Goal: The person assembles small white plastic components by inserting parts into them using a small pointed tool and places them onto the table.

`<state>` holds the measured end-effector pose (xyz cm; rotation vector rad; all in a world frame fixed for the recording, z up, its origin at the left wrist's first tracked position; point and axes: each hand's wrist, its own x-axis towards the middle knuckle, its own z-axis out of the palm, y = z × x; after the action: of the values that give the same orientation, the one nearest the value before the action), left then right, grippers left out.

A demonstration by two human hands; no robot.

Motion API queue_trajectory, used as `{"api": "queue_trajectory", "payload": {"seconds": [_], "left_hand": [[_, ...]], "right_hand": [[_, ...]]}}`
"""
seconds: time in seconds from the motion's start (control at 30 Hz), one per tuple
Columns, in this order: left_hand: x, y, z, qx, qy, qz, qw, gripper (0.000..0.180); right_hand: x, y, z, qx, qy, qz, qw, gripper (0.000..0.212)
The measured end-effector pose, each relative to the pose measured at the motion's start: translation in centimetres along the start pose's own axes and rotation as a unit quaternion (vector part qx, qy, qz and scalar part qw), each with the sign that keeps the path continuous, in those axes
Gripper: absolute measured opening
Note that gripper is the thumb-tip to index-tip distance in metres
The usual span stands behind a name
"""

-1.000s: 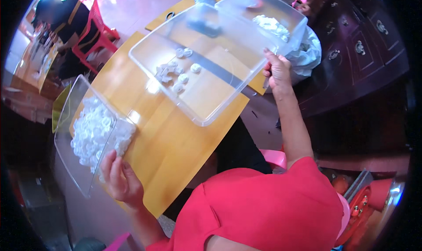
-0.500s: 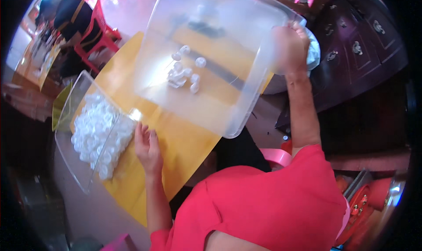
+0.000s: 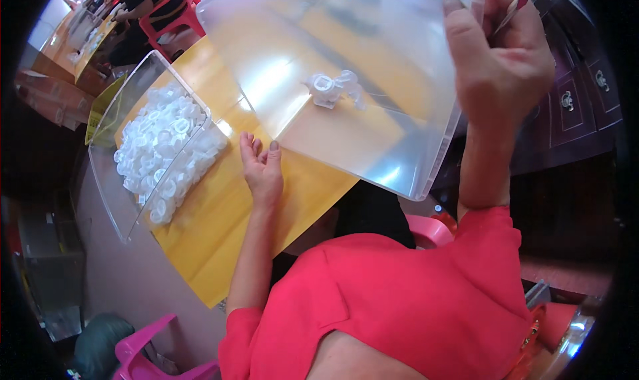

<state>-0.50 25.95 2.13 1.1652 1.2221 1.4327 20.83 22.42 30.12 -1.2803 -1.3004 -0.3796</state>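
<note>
A large clear plastic bin point(image 3: 373, 143) is tilted above the yellow table, held by my right hand point(image 3: 502, 60), whose thumb and curled fingers close around its right rim. Inside it a small cluster of white plastic caps point(image 3: 333, 90) has gathered, a little blurred. My left hand point(image 3: 264, 173) is beside the bin's lower left corner, palm turned up, fingers loosely bent and apart, with nothing in it. To its left, a second clear bin point(image 3: 100, 173) holds a big heap of white round caps point(image 3: 160, 147).
The yellow tabletop point(image 3: 200, 263) runs under both bins. A yellow-green basket point(image 3: 106, 110) stands behind the left bin. Dark drawers point(image 3: 572, 107) line the right side. A pink chair point(image 3: 143, 347) is at lower left, and another person point(image 3: 143, 3) sits at a far table.
My right hand has come up and to the right with the bin. The caps inside have bunched together. My left hand shows higher and farther right, and the view has shifted.
</note>
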Motion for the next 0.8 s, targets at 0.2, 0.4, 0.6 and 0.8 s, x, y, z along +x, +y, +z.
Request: {"api": "queue_trajectory", "payload": {"seconds": [0.2, 0.4, 0.6, 0.8], "left_hand": [[1.8, -0.8, 1.7, 0.117, -0.025, 0.091, 0.989, 0.087], [1.5, -0.3, 1.7, 0.159, -0.023, 0.193, 0.968, 0.083], [1.8, -1.6, 3.1, 0.19, -0.039, 0.286, 0.939, 0.081], [2.1, -2.4, 2.4, 0.284, 0.028, 0.3, 0.91, 0.078]], "right_hand": [[-0.8, -4.5, 0.1, 0.051, -0.038, -0.306, 0.95, 0.013], [-3.6, -9.0, 1.5, 0.115, -0.015, -0.308, 0.944, 0.017], [-5.3, -9.8, 0.6, 0.077, -0.029, -0.315, 0.946, 0.018], [-5.4, -9.4, 1.4, 0.086, -0.029, -0.328, 0.94, 0.013]]}}
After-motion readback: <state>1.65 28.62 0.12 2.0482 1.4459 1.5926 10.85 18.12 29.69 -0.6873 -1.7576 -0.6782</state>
